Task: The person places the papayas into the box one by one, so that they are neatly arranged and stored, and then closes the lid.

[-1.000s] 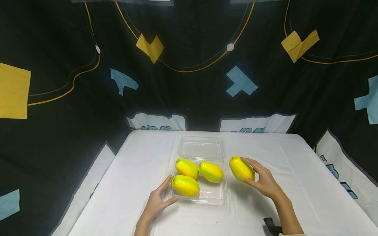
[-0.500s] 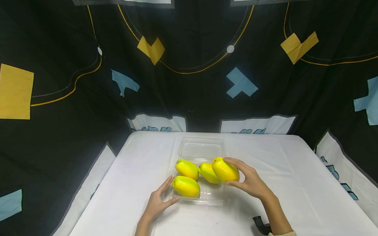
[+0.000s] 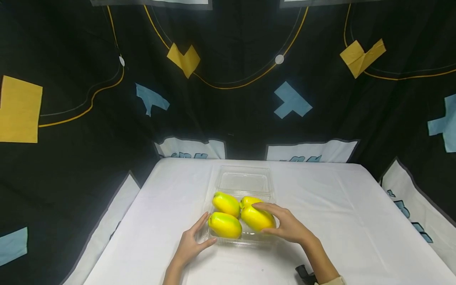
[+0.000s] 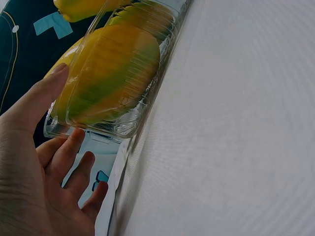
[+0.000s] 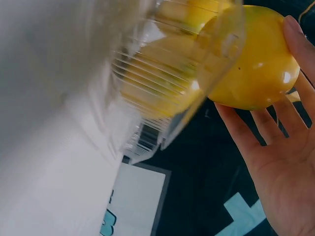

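My right hand (image 3: 290, 225) grips a yellow mango (image 3: 257, 218) between thumb and fingers, over the front right part of a clear plastic clamshell box (image 3: 246, 240). In the right wrist view this held mango (image 5: 256, 59) shows above the box rim. Inside the box lie a back-left mango (image 3: 226, 204), a front-left mango (image 3: 224, 225) and a back-right mango (image 3: 250, 200), the last partly hidden behind the held one. At the box's front left corner, my left hand (image 3: 189, 243) rests with fingers extended, thumb in front and fingers along the left side.
The hinged lid (image 3: 244, 180) lies folded back behind the box on the white-covered table (image 3: 338, 206). Near my right wrist, a black strap piece (image 3: 304, 274) shows. A black curtain (image 3: 228, 114) with yellow and blue patches hangs behind the table.
My right hand has carried the mango leftward and down, from right of the box to over its front right part. The left hand stays at the box corner.
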Motion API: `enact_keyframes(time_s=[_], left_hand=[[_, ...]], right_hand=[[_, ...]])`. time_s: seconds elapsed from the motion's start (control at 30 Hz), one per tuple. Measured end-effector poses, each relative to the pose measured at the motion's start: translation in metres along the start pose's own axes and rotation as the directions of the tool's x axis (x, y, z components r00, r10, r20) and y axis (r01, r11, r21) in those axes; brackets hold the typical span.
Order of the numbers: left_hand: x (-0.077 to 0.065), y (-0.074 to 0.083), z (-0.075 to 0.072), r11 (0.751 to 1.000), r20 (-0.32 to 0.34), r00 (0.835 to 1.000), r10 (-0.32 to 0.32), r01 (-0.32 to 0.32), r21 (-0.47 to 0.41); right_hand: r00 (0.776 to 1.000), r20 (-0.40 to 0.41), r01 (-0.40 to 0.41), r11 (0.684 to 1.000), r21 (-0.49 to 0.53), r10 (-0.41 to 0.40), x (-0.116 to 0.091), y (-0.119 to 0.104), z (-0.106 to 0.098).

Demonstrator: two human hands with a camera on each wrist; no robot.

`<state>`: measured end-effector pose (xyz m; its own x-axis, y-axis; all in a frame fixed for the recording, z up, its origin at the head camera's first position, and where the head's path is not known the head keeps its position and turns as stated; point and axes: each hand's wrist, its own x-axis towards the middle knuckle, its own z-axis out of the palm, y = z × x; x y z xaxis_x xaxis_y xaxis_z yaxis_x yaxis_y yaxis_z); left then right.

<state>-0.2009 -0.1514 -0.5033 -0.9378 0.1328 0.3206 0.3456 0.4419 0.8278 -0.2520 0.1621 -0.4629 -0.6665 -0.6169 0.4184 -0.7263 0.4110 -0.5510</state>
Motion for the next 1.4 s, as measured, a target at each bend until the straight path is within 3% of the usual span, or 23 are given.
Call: enact_keyframes(time_s=[0.47,1.03,1.17,1.4], left_hand=[[0.000,0.001,-0.001,1.000,0.010,1.000,0.000,0.000,-0.002],[0.000,0.001,-0.002,1.000,0.016,1.000,0.012,-0.012,0.002],[0.000,-0.006,0.001,1.000,0.001,1.000,0.027,-0.027,-0.009],[0.004,-0.042,0.009,0.999,0.001,0.999,0.034,-0.034,0.036]], right_hand=[[0.991,0.113,-0.082,0.996,0.024,0.079,0.000,0.010,0.017],[0.984,0.112,-0.137,0.991,-0.002,0.136,-0.003,0.015,0.023],[0.983,0.114,-0.147,0.989,0.008,0.145,-0.004,0.017,0.025],[0.979,0.122,-0.169,0.985,0.031,0.165,-0.007,0.019,0.025]])
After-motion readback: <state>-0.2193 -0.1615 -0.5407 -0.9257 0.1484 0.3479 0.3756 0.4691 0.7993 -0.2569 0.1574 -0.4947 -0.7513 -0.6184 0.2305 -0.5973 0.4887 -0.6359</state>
